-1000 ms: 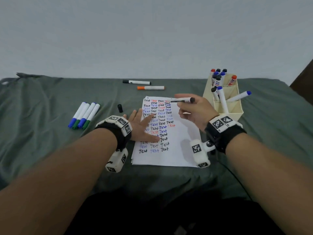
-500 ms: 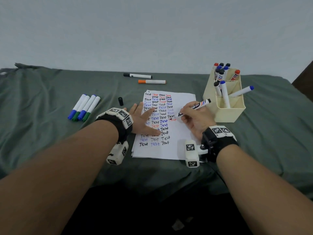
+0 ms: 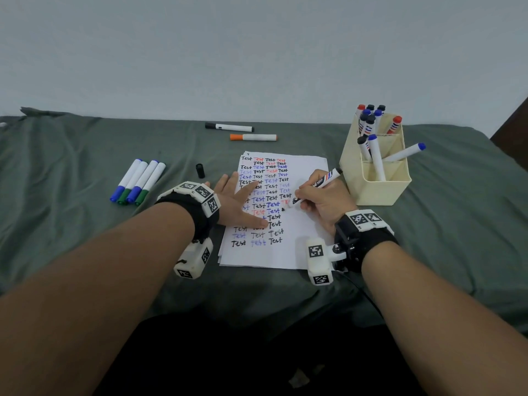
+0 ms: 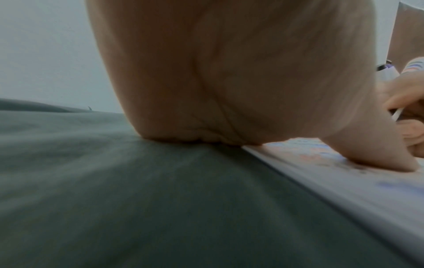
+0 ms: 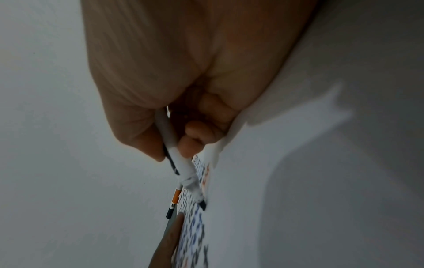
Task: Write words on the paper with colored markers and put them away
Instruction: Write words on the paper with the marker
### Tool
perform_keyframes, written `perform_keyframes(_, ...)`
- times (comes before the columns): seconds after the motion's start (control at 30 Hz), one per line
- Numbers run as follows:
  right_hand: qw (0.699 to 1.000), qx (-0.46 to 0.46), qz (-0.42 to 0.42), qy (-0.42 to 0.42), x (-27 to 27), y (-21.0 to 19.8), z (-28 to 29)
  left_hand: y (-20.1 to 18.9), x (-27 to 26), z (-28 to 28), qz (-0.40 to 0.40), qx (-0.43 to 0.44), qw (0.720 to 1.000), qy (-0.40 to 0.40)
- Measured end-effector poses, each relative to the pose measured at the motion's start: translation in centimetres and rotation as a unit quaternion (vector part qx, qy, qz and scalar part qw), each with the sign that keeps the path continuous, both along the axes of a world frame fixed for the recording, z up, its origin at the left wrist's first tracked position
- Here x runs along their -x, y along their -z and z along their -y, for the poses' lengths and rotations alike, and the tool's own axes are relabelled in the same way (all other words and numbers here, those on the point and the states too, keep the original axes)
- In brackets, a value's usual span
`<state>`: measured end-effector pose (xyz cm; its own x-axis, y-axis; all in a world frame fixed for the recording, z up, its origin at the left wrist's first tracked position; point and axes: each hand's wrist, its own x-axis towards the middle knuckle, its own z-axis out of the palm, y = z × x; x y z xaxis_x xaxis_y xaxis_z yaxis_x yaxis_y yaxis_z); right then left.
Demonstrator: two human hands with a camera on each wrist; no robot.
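Note:
A white paper (image 3: 300,247) filled with rows of "Test" in black, red and blue lies on the green cloth. My right hand (image 3: 320,200) pinches an uncapped black marker (image 3: 323,182), its tip touching the paper at the right end of a row (image 5: 201,204). My left hand (image 3: 243,201) lies flat with spread fingers on the paper's left part (image 4: 367,156), holding it down. The marker's black cap (image 3: 200,170) lies on the cloth left of the paper.
A cream holder (image 3: 380,181) with several markers stands right of the paper. Several blue and green capped markers (image 3: 137,181) lie at the left. A black marker (image 3: 228,127) and an orange one (image 3: 253,137) lie beyond the paper.
My right hand turned the marker from level above the paper to a writing grip and lowered its tip onto the paper. The left hand stayed flat on the sheet.

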<state>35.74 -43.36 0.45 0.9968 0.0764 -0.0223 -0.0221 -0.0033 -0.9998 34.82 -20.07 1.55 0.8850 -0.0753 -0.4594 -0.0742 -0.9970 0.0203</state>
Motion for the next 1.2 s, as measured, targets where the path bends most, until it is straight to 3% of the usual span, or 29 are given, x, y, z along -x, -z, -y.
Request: perform_keyframes(1.2, 0.999, -0.01, 0.019, 0.048, -0.66, 0.85, 0.57, -0.17, 0.09, 0.02, -0.003, 0.003, 1.0, 0.002)
